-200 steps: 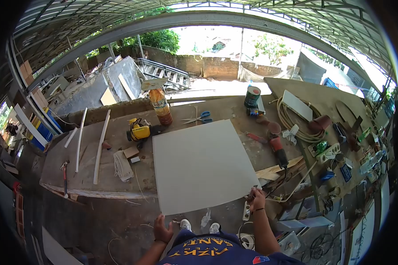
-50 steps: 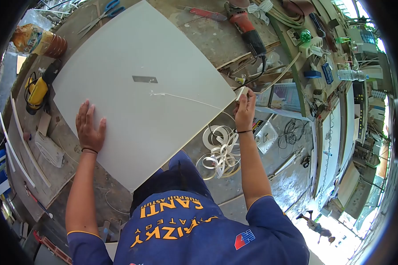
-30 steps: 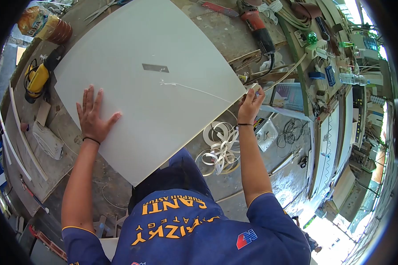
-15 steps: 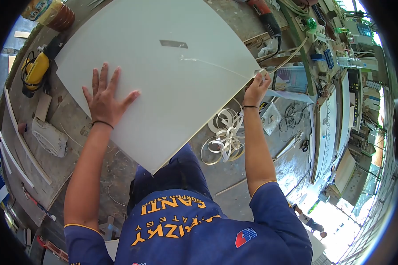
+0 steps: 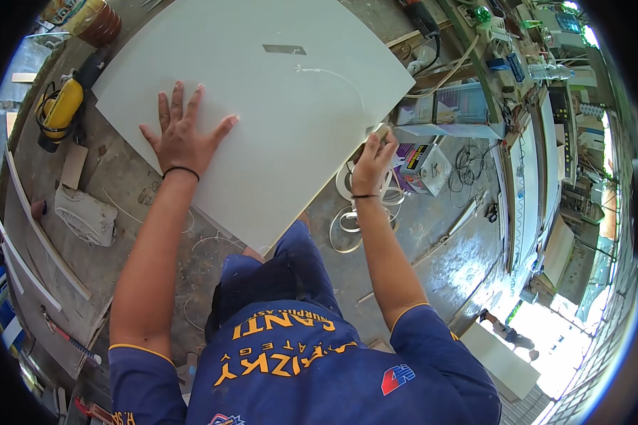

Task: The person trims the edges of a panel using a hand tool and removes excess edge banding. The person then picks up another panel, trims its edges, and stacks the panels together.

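Note:
A large white panel (image 5: pixel 276 149) lies in front of me, one corner toward my body. My left hand (image 5: pixel 184 142) rests flat on its left half, fingers spread. At the panel's right edge, my right hand (image 5: pixel 373 164) is closed around a small pale block-like tool (image 5: pixel 381 130), mostly hidden by the fingers. A thin white curled strip (image 5: pixel 347 80) runs over the panel's surface toward that tool. Farther up the panel there is a grey rectangular patch (image 5: pixel 284 49). Loops of white edging strip (image 5: pixel 346 228) lie below my right hand.
A yellow heat gun (image 5: pixel 62 110) and a jar (image 5: pixel 96 25) stand on the left of the worktable. A crumpled pale cloth (image 5: pixel 85 216) lies nearer. On the right are a box (image 5: pixel 424 168), a cluttered shelf (image 5: pixel 500 85) and a dark power tool (image 5: pixel 420 18). A person (image 5: pixel 507 331) is far off.
My right hand has slid along the panel's right edge toward my body with the small tool. The thin strip now curls more. My left hand stays flat, shifted slightly right in view.

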Demonstrator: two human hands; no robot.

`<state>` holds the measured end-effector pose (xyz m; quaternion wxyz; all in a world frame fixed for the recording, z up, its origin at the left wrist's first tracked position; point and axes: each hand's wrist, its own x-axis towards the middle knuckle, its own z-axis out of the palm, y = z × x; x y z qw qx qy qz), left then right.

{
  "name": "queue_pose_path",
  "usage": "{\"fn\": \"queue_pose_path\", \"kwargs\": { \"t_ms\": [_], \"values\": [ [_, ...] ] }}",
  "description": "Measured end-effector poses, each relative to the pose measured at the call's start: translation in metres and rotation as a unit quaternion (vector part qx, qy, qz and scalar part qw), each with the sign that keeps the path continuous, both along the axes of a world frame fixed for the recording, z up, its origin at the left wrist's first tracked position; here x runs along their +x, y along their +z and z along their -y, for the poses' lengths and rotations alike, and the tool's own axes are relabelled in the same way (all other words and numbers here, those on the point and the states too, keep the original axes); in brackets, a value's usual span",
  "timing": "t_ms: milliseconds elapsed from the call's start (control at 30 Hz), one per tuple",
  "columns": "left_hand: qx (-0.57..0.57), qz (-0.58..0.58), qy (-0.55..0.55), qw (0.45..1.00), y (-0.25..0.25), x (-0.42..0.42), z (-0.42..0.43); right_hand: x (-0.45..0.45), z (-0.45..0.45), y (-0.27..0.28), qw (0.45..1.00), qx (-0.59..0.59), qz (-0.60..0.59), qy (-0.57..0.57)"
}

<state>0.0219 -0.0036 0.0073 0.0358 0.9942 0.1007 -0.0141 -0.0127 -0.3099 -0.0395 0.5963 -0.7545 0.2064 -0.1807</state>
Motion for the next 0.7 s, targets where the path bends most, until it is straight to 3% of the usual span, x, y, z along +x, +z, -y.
{"fn": "queue_pose_path", "kwargs": {
  "t_ms": [100, 200, 267, 300, 367, 467, 700],
  "values": [
    [0.000, -0.006, 0.008, 1.000, 0.002, 0.001, 0.001, -0.029, -0.028, -0.004, 0.998, -0.009, 0.064, 0.011],
    [-0.016, -0.009, 0.001, 1.000, -0.002, -0.003, -0.004, -0.040, -0.031, 0.004, 0.999, -0.007, 0.040, 0.033],
    [-0.041, 0.037, -0.171, 0.984, -0.018, -0.010, -0.020, -0.038, -0.023, -0.004, 0.999, -0.025, 0.014, 0.046],
    [-0.034, 0.045, -0.169, 0.984, -0.007, -0.020, -0.026, -0.034, -0.021, -0.005, 0.998, -0.020, 0.022, 0.049],
    [-0.099, -0.051, -0.475, 0.873, 0.019, -0.049, -0.035, -0.035, -0.022, -0.007, 0.998, -0.025, 0.032, 0.050],
    [-0.068, -0.052, -0.515, 0.853, 0.026, -0.048, -0.041, -0.032, -0.026, -0.003, 0.998, -0.001, 0.034, 0.047],
    [-0.055, -0.034, -0.499, 0.864, 0.018, -0.050, -0.038, -0.041, -0.036, 0.008, 0.999, -0.010, -0.013, 0.044]
  ]
}}
